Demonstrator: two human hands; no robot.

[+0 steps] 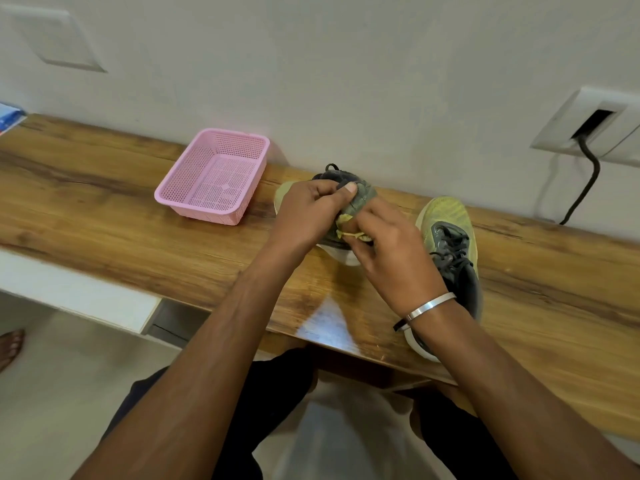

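A grey and yellow-green sports shoe [360, 197] stands on the wooden table [104, 209] in front of me, mostly hidden behind my hands. My left hand [308, 213] grips its grey upper part, thumb pressed on top. My right hand [388, 251] pinches a yellowish piece at the shoe's opening; whether that is a lace or a loop I cannot tell. The second shoe [450, 251] of the pair lies to the right with its yellow toe pointing at the wall and dark laces threaded.
An empty pink perforated basket [214, 174] sits on the table to the left of the shoes. A wall socket [588, 126] with a black cable [585, 188] hangs at the right. A blue object [8, 117] lies at the far left edge.
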